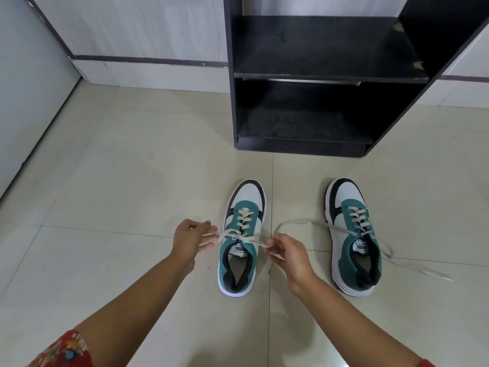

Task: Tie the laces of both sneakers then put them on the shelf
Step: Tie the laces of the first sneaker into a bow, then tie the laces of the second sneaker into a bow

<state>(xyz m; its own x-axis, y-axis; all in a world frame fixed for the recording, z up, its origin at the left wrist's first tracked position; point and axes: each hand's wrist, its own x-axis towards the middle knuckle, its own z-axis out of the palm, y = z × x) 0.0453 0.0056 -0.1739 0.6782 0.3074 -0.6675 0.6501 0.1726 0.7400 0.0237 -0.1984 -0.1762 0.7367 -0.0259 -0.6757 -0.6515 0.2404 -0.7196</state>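
Two bare forearms and hands, with red patterned sleeves at the frame's lower edge.

The left hand (189, 241) and the right hand (289, 256) are both bare, with no rings, watch or bracelet showing on the fingers or wrists. Both forearms are uncovered from wrist to near the elbow. At the lower left corner the left sleeve (64, 352) is red cloth printed with a busy pattern in yellow, white and a spot of turquoise, possibly floral, though the wide-angle blur there makes the motif hard to read. At the lower right corner only a small sliver of the right sleeve (424, 363) shows, also red.
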